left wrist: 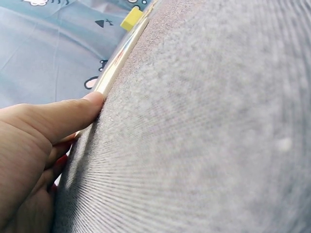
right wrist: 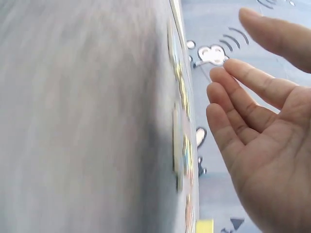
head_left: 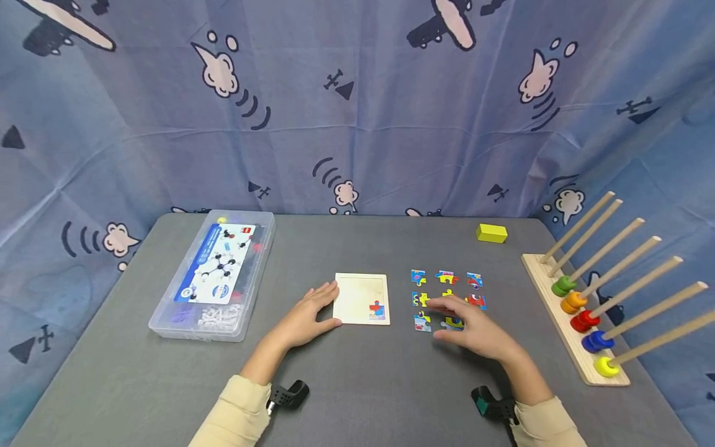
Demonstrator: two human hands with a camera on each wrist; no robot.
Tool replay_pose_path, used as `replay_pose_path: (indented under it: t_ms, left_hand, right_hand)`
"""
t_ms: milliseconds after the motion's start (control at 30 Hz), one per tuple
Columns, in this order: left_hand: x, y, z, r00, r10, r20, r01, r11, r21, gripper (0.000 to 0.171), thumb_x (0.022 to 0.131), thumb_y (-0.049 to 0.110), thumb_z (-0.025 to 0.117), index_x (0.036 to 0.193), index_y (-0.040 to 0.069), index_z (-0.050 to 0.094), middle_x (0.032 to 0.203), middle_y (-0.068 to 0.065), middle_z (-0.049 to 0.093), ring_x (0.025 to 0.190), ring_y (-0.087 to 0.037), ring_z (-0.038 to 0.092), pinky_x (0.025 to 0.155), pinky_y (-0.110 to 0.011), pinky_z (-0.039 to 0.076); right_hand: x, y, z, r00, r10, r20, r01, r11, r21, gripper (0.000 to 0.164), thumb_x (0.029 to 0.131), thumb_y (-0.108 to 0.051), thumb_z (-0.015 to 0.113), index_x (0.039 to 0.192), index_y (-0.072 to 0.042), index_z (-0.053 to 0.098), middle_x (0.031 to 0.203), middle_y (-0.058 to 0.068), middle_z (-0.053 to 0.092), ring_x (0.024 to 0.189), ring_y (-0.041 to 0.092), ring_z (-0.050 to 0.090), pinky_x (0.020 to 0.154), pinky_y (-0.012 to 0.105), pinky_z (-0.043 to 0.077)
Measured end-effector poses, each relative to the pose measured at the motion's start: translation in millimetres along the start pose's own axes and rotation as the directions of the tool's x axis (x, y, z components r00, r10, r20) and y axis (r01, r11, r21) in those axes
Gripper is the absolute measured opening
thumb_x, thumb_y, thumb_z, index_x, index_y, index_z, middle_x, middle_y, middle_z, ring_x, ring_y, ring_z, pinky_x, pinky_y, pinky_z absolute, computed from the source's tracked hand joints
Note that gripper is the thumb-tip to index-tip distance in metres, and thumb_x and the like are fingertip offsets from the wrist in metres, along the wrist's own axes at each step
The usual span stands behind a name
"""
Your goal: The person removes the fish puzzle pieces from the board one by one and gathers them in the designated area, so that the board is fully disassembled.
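Observation:
A shallow wooden puzzle tray point(head_left: 353, 295) lies flat on the grey table, with one picture puzzle piece point(head_left: 377, 310) in its near right corner. My left hand point(head_left: 304, 320) touches the tray's left edge; in the left wrist view the thumb point(left wrist: 73, 114) lies against the rim. Loose jigsaw pieces, several of them, lie in rows to the right of the tray, among them a blue one point(head_left: 418, 277) and a red one point(head_left: 476, 301). Above these pieces hovers my right hand point(head_left: 477, 326), its fingers extended and nothing between them. It hides part of the middle and front pieces.
On the left lies a clear plastic case point(head_left: 254, 273) with a molecule-model label. A yellow block point(head_left: 491, 233) sits at the back right. Along the right edge stands a wooden peg rack point(head_left: 564, 332) with coloured rings and long slanting pegs. A patterned blue curtain point(head_left: 385, 167) hangs behind.

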State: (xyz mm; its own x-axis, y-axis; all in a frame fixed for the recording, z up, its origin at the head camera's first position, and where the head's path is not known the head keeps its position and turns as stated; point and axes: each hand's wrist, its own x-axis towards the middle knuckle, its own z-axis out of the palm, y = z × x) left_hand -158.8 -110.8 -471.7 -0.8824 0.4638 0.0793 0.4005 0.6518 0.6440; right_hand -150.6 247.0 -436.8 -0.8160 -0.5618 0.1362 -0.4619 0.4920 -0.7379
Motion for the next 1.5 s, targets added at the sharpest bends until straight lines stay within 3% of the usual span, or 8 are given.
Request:
replay_pose_path:
  t_ms: [200, 500, 700, 900, 1167, 1500]
  left_hand:
    - [0.7, -1.2, -0.3, 1.000, -0.001, -0.003, 0.001, 1.000, 0.009, 0.067, 0.087, 0.027, 0.068, 0.141, -0.002, 0.041, 0.152, -0.013, 0.033, 0.142, -0.029, 0.028, 0.119, -0.050, 0.017]
    - [-1.5, -2.1, 2.4, 0.995, 0.078, -0.063, -0.078, 0.997, 0.000, 0.066, 0.088, 0.030, 0.066, 0.138, -0.006, 0.043, 0.148, -0.018, 0.038, 0.140, -0.032, 0.032, 0.118, -0.051, 0.020]
    - [1.7, -1.4, 1.4, 1.000, 0.015, -0.007, -0.015, 1.000, 0.005, 0.067, 0.087, 0.028, 0.067, 0.141, -0.002, 0.041, 0.152, -0.013, 0.034, 0.142, -0.029, 0.027, 0.119, -0.050, 0.017]
    - [2.2, -0.6, 2.0, 1.000, -0.003, 0.005, 0.003, 1.000, 0.006, 0.067, 0.087, 0.028, 0.067, 0.142, -0.001, 0.040, 0.152, -0.011, 0.033, 0.143, -0.028, 0.027, 0.119, -0.049, 0.017]
    - [0.8, -0.2, 1.7, 1.000, -0.013, 0.006, 0.013, 1.000, 0.005, 0.068, 0.087, 0.028, 0.068, 0.142, 0.000, 0.040, 0.152, -0.011, 0.033, 0.143, -0.027, 0.027, 0.120, -0.048, 0.017]
    - [0.7, -1.1, -1.0, 1.000, -0.005, -0.001, 0.005, 1.000, 0.010, 0.068, 0.087, 0.028, 0.068, 0.141, -0.001, 0.041, 0.152, -0.012, 0.034, 0.142, -0.028, 0.028, 0.119, -0.048, 0.018]
  right_hand:
    - [22, -12, 13, 0.998, 0.026, 0.050, -0.026, 1.000, -0.006, 0.049, 0.083, -0.017, 0.073, 0.125, 0.000, 0.057, 0.122, 0.013, 0.061, 0.112, 0.029, 0.057, 0.097, 0.028, 0.048]
    - [56, -25, 34, 0.995, 0.061, 0.085, -0.059, 0.998, -0.027, 0.048, 0.082, -0.015, 0.073, 0.125, -0.001, 0.058, 0.122, 0.012, 0.059, 0.112, 0.029, 0.057, 0.099, 0.041, 0.048]
    - [69, -27, 45, 0.993, 0.083, 0.078, -0.080, 0.996, -0.043, 0.046, 0.081, -0.016, 0.073, 0.123, -0.002, 0.060, 0.119, 0.011, 0.060, 0.106, 0.026, 0.056, 0.095, 0.041, 0.048]
    - [74, -26, 53, 0.994, 0.085, 0.067, -0.083, 0.996, -0.035, 0.043, 0.081, -0.014, 0.073, 0.119, 0.001, 0.062, 0.118, 0.014, 0.060, 0.105, 0.028, 0.056, 0.093, 0.042, 0.049]
    - [75, -24, 64, 0.997, 0.067, 0.040, -0.060, 0.985, -0.160, 0.035, 0.081, -0.012, 0.073, 0.113, -0.002, 0.065, 0.118, 0.010, 0.059, 0.112, 0.027, 0.055, 0.097, 0.045, 0.047]
    - [78, -25, 70, 0.994, 0.109, -0.004, -0.109, 0.990, -0.087, 0.035, 0.076, -0.005, 0.075, 0.108, -0.004, 0.061, 0.108, 0.006, 0.060, 0.098, 0.020, 0.057, 0.090, 0.036, 0.050]
